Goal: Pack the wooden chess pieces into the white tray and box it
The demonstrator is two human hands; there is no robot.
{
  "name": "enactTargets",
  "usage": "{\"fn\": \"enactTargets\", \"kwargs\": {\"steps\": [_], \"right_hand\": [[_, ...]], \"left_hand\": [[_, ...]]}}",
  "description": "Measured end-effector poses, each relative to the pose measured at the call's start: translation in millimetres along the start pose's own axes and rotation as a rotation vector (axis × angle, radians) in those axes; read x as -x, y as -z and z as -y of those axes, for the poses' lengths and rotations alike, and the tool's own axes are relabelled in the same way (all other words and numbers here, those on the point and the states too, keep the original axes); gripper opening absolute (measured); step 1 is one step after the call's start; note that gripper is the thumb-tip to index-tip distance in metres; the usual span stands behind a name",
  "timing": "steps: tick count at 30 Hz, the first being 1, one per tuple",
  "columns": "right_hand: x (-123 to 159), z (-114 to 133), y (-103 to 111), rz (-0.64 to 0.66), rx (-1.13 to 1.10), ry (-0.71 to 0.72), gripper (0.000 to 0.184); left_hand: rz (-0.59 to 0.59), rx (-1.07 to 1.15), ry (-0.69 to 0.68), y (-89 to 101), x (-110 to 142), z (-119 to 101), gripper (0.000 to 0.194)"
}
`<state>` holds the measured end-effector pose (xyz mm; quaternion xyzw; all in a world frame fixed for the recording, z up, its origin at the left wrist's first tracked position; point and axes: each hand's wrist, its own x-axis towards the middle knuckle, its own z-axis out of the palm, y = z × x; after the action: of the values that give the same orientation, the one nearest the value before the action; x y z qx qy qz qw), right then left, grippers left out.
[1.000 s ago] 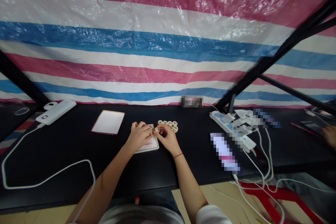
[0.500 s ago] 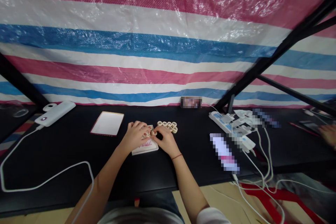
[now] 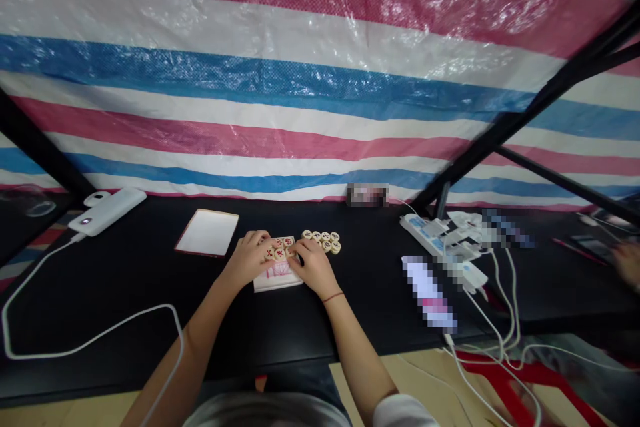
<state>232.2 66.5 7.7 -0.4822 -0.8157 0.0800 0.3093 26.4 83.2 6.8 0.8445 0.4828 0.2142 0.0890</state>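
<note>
Round wooden xiangqi pieces (image 3: 279,251) with red characters lie in a small group on a white paper board with red lines (image 3: 278,278). My left hand (image 3: 247,258) rests at the board's left side, its fingertips against those pieces and nothing visible in its grip. My right hand (image 3: 313,267) comes in from the right, its fingertips pinching a piece (image 3: 291,250) at the group's edge. Behind it, a cluster of several similar pieces (image 3: 323,241) lies on the black table (image 3: 150,293).
A white power bank (image 3: 107,211) with a cable and a red-edged white tablet or card (image 3: 207,232) lie left. A power strip (image 3: 425,233) with plugs and blurred objects lies right. Another person's hand (image 3: 627,263) is at the far right. A striped tarp hangs behind.
Both hands have shifted left and drawn apart a little. More pieces now show on the paper board between them.
</note>
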Motion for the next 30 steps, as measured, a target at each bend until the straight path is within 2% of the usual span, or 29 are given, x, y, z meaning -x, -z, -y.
{"fn": "enactTargets", "kwargs": {"steps": [4, 7, 11, 13, 16, 20, 25, 30], "right_hand": [[1, 2, -1, 0.008, -0.031, -0.006, 0.006], [2, -2, 6, -0.018, -0.096, -0.029, 0.008], [-5, -17, 20, -0.083, -0.053, -0.193, 0.014], [-14, -23, 24, -0.031, 0.046, -0.287, 0.021], [-33, -24, 25, 0.132, 0.206, -0.381, 0.029], [-55, -15, 22, 0.287, 0.353, -0.446, 0.027], [-67, -10, 19, 0.375, 0.373, -0.497, 0.023], [-70, -14, 18, 0.387, 0.352, -0.552, 0.021]], "left_hand": [[-0.026, 0.001, 0.057, -3.2, -2, -6, 0.038], [0.022, 0.005, 0.089, -5.9, -5, -12, 0.039], [0.094, 0.039, 0.102, -7.7, -7, -14, 0.042], [0.094, 0.059, 0.101, -9.1, -6, -12, 0.046], [0.077, 0.079, 0.090, -12.3, -5, -8, 0.050], [0.075, 0.096, 0.078, -15.6, -8, -5, 0.051], [0.066, 0.103, 0.081, -15.7, -13, -3, 0.052], [0.016, 0.113, 0.066, -14.7, -12, -3, 0.055]]}}
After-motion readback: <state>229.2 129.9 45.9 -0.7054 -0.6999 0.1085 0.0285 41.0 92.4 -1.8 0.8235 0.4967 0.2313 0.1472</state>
